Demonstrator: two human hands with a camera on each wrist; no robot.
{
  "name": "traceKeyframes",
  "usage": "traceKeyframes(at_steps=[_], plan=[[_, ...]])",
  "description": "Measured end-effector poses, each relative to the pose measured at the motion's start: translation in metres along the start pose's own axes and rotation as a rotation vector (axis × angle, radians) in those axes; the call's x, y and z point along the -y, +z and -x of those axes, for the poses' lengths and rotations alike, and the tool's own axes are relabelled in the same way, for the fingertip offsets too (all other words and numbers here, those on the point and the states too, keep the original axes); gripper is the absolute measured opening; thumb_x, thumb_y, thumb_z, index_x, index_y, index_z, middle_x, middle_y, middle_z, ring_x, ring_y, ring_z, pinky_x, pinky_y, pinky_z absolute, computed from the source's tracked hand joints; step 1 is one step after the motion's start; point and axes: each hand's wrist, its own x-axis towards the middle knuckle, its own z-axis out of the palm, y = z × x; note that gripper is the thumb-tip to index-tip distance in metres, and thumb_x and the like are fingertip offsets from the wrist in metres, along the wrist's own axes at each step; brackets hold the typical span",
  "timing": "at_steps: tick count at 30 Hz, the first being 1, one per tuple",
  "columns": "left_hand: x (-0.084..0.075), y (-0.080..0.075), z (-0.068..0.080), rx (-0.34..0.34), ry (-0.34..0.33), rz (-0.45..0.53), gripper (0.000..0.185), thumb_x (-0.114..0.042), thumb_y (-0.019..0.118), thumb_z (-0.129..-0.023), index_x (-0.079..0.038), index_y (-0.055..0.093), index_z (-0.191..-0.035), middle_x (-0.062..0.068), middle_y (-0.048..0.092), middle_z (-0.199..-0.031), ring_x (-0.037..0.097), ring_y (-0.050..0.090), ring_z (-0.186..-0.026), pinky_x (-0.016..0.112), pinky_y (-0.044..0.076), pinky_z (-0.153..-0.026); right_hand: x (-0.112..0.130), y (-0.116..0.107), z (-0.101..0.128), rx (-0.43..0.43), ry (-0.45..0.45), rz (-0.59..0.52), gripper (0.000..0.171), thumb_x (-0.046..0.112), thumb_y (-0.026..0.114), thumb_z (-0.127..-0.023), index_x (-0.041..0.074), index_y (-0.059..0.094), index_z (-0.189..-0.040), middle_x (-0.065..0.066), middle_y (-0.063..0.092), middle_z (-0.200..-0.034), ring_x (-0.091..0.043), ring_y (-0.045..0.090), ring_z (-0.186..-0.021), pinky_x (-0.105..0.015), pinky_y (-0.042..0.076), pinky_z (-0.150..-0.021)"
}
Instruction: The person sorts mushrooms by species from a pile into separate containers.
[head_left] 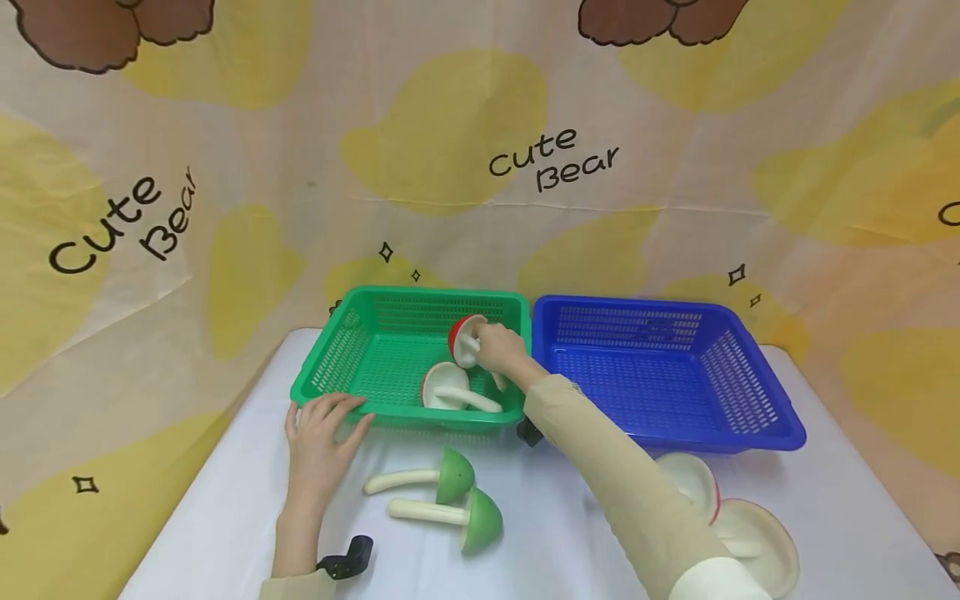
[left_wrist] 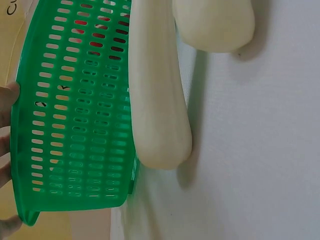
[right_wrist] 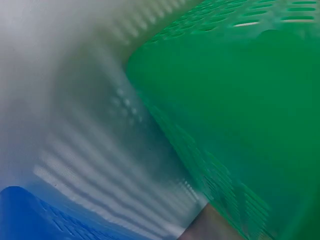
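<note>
Right hand (head_left: 501,348): clamped on red-capped mushroom (head_left: 465,339), held inside green basket (head_left: 341,354) | left hand (head_left: 321,433): fingers spread, resting at basket rim | placed: one mushroom (head_left: 447,390) | left on tabletop (head_left: 555,533): green mushrooms (head_left: 457,477), red ones (head_left: 693,479); blue basket (head_left: 750,421) unfilled.

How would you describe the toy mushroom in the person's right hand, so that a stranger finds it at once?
Start at the green plastic basket, left of the blue plastic basket. Over its right half, the right hand grips a red-capped toy mushroom by its cream stem. Unlike the other red-capped mushroom lying on the basket floor, it is lifted.
</note>
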Motion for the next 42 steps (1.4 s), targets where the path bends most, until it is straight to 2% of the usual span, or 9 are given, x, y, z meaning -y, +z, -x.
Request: traceKeyframes(at_steps=[6,7,14,19,25,28,32,38,42], plan=[[-0.002,0.000,0.000,-0.001,-0.003,-0.001,0.028,-0.016,0.081,-0.075,-0.013,0.071,-0.101,0.010,0.067,-0.105,0.032,0.051,-0.110,0.070,0.014,-0.110,-0.001,0.004,-0.002,-0.009,0.028,-0.019,0.031,0.015,0.053,-0.096,0.011,0.057,-0.127,-0.010,0.067,-0.115,-0.027,0.066,-0.091,-0.035,0.054,-0.067],[-0.002,-0.001,0.000,-0.001,-0.003,-0.002,0.028,-0.016,0.081,-0.076,-0.013,0.071,-0.101,0.010,0.067,-0.106,0.032,0.051,-0.110,0.070,0.014,-0.110,0.000,0.003,-0.002,-0.022,0.019,-0.025,0.030,0.014,0.053,-0.095,0.010,0.058,-0.125,-0.010,0.067,-0.114,-0.027,0.065,-0.089,-0.034,0.053,-0.064],[-0.005,-0.003,0.001,0.004,-0.010,-0.004,0.028,-0.016,0.081,-0.075,-0.013,0.071,-0.102,0.010,0.067,-0.106,0.032,0.051,-0.111,0.070,0.014,-0.110,-0.001,-0.006,-0.001,-0.006,-0.004,-0.018,0.037,0.003,0.053,-0.089,0.006,0.061,-0.126,-0.013,0.062,-0.126,-0.024,0.062,-0.093,-0.032,0.054,-0.073],[-0.006,-0.002,0.001,0.007,-0.009,-0.007,0.028,-0.017,0.080,-0.076,-0.014,0.071,-0.102,0.010,0.067,-0.106,0.032,0.051,-0.111,0.070,0.014,-0.110,-0.005,-0.018,0.007,-0.034,-0.047,-0.044,0.040,-0.002,0.046,-0.089,0.007,0.063,-0.124,-0.011,0.062,-0.123,-0.015,0.045,-0.067,-0.021,0.035,-0.050],[-0.005,-0.002,0.000,0.008,-0.007,-0.002,0.028,-0.016,0.080,-0.076,-0.013,0.071,-0.102,0.010,0.066,-0.106,0.032,0.051,-0.111,0.070,0.014,-0.110,-0.005,-0.034,0.023,-0.074,-0.125,-0.077,0.037,-0.002,0.044,-0.089,0.008,0.067,-0.117,-0.010,0.067,-0.116,-0.012,0.036,-0.060,-0.020,0.029,-0.048],[-0.004,-0.002,0.000,0.013,-0.010,-0.010,0.028,-0.017,0.080,-0.077,-0.013,0.071,-0.103,0.010,0.066,-0.107,0.033,0.051,-0.112,0.070,0.014,-0.110,-0.004,-0.041,0.032,-0.081,-0.162,-0.074,0.033,0.001,0.047,-0.090,0.008,0.069,-0.113,-0.009,0.068,-0.114,-0.013,0.043,-0.064,-0.021,0.036,-0.054],[-0.002,-0.002,0.000,0.016,-0.012,-0.019,0.028,-0.017,0.080,-0.077,-0.013,0.071,-0.103,0.010,0.067,-0.107,0.033,0.050,-0.112,0.069,0.014,-0.111,-0.007,-0.048,0.045,-0.097,-0.203,-0.050,0.026,0.005,0.052,-0.091,0.009,0.070,-0.110,-0.008,0.069,-0.111,-0.015,0.058,-0.082,-0.025,0.049,-0.068],[-0.001,-0.001,0.000,0.009,-0.002,-0.011,0.028,-0.018,0.079,-0.078,-0.013,0.070,-0.104,0.010,0.067,-0.107,0.032,0.050,-0.112,0.070,0.014,-0.110,-0.015,-0.057,0.067,-0.115,-0.238,-0.071,0.022,0.010,0.056,-0.092,0.010,0.070,-0.109,-0.007,0.070,-0.109,-0.020,0.066,-0.090,-0.025,0.052,-0.064],[-0.001,0.000,0.001,-0.001,0.010,0.000,0.028,-0.017,0.080,-0.077,-0.013,0.071,-0.103,0.010,0.067,-0.107,0.032,0.051,-0.111,0.070,0.014,-0.110,-0.021,-0.063,0.083,-0.123,-0.257,-0.082,0.020,0.011,0.057,-0.093,0.009,0.070,-0.108,-0.008,0.070,-0.110,-0.021,0.067,-0.094,-0.028,0.055,-0.070]])
